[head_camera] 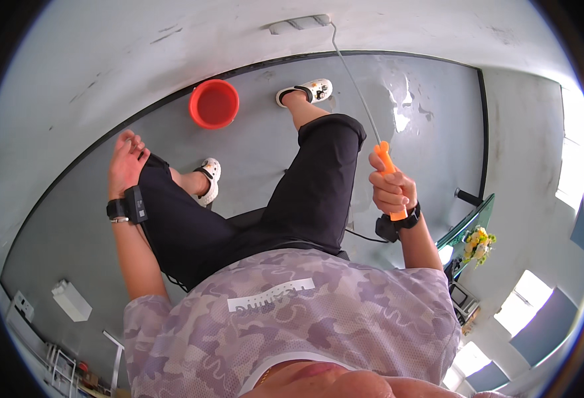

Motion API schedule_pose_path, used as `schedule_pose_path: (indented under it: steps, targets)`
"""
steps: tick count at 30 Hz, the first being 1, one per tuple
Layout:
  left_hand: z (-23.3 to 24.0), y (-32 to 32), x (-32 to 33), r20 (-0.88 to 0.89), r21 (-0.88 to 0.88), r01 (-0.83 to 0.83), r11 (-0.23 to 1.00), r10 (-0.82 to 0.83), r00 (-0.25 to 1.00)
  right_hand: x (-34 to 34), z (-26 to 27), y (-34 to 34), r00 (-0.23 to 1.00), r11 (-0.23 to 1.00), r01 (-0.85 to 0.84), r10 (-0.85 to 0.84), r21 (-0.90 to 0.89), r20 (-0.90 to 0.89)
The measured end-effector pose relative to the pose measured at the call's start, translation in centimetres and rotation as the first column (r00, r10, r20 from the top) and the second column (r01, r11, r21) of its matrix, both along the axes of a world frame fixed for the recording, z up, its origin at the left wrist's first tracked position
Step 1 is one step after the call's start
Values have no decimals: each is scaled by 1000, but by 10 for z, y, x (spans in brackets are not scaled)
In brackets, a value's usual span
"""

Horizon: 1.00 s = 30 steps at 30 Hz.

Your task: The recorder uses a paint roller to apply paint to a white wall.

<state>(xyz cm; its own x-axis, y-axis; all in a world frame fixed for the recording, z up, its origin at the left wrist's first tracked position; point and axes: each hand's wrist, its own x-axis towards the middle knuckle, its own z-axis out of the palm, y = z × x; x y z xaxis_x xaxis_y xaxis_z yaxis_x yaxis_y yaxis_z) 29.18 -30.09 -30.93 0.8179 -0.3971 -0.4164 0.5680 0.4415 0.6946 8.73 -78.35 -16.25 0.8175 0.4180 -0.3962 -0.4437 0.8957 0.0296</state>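
Note:
My right hand (391, 186) is closed around the orange handle of a paint roller (299, 24). The long metal rod of the tool runs up to the roller head, which lies against the white wall (212, 37). Beside my raised knee, my left hand (127, 161) holds nothing, its fingers loosely curled. A red plastic bucket (214, 104) stands on the grey floor near the foot of the wall, between my left hand and the roller. Whether it holds any liquid I cannot tell.
Wet, shiny patches (396, 104) mark the grey floor on the right. A glass-topped table (463, 226) with a flower bouquet (478, 245) is at the right. A white box-like object (72, 302) stands at lower left, near a metal rack (65, 365). Dark skirting edges the wall.

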Motion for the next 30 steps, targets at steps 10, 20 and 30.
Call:
schedule_pose_path:
  steps: [10, 20, 30]
  targets:
    - [-3, 9, 6, 8, -139, -16, 990, 17, 1000, 128, -155, -29, 971, 929, 81, 9, 361, -240]
    - [10, -13, 15, -56, -99, 27, 995, -33, 998, 143, -162, -13, 949, 911, 78, 57, 404, -311]
    - [12, -12, 8, 12, -45, 85, 995, -84, 996, 41, -13, 8, 998, 965, 4, 12, 264, -58]
